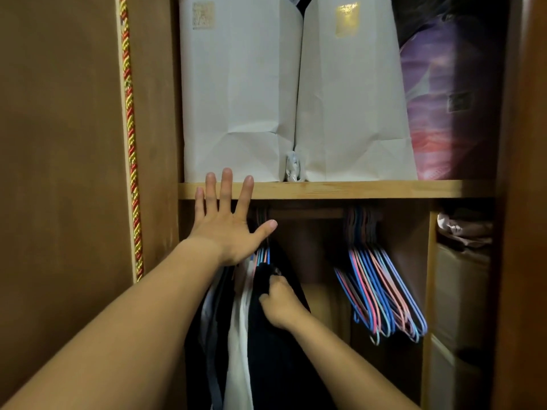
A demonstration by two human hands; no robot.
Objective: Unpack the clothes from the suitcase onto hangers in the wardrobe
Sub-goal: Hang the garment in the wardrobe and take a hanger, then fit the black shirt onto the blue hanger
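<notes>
I look into a wooden wardrobe. My left hand is spread open with straight fingers in front of the shelf edge, above the hanging clothes. My right hand grips the shoulder of a dark garment that hangs at the left of the rail. Beside it hang a white garment and other dark and grey clothes. A bunch of empty blue, pink and lilac hangers hangs at the right of the rail. The suitcase is not in view.
Two white paper bags and a purple plastic bag stand on the shelf above. A side compartment at the right holds folded cloth and boxes. The wardrobe door with a red-gold cord stands at the left.
</notes>
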